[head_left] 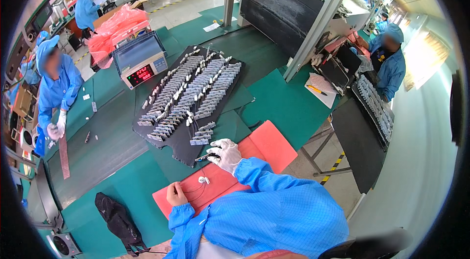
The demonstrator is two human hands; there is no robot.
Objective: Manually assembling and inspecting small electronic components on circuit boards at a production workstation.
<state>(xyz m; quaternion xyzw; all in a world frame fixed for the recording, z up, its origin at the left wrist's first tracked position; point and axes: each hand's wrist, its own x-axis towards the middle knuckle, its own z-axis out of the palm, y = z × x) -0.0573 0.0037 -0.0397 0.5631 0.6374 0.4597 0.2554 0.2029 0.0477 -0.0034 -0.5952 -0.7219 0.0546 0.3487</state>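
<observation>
My right hand, in a white glove, pinches a small flat grey module at the front edge of the black sheet. My bare left hand rests at the left of the red mat with its fingers curled in; what they hold, if anything, is too small to make out. Beside it on the mat lies a thin cable with a white round end piece. Beyond my hands, rows of similar grey modules with white connectors stand close together on the black sheet.
A bench meter with a red display stands behind the modules at left. A black pouch lies left of me. Across the green bench, a co-worker handles something. Another person sits at right near a module tray. A metal post rises beyond.
</observation>
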